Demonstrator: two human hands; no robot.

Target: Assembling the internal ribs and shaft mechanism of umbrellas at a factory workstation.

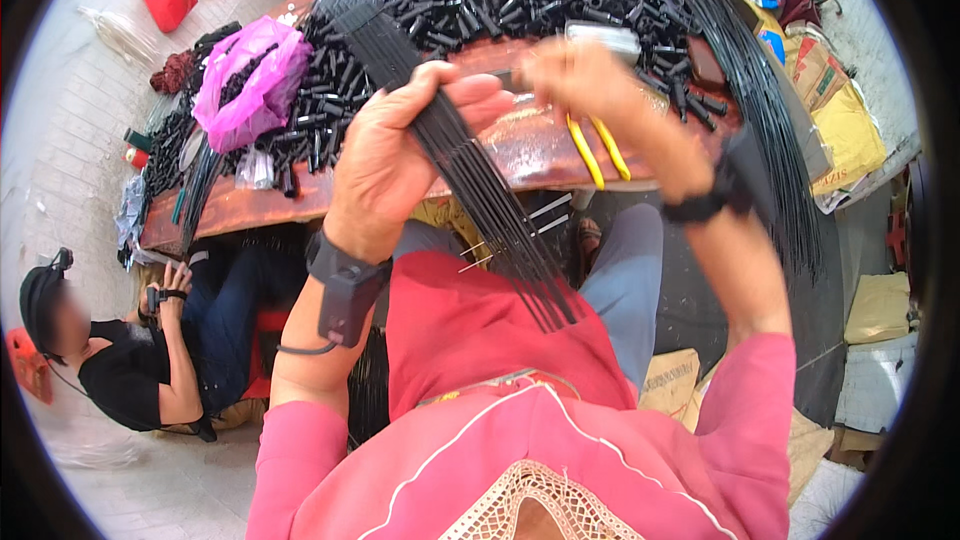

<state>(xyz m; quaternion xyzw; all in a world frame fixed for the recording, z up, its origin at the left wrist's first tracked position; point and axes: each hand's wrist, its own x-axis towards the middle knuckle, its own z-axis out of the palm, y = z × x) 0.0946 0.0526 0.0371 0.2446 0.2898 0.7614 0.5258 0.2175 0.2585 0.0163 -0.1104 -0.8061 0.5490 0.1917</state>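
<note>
My left hand [385, 160] is closed round a bundle of long thin black rods [490, 190]. The bundle slants from the tabletop down over my lap, and a few pale rod ends stick out of its side. Raised to the right of the bundle, my right hand [590, 85] is smeared by motion. A small dark piece shows by its fingertips, but whether they grip it is unclear. Below that hand, yellow-handled pliers [600, 152] lie at the table edge. Heaped behind both hands are many short black tubular parts [480, 10].
The worn reddish table [235, 208] carries a pink plastic bag [245, 90] at the left. Long black rods [775, 130] hang over its right side. A seated person [150, 360] in black works at the left. Yellow sacks [850, 135] lie at the right.
</note>
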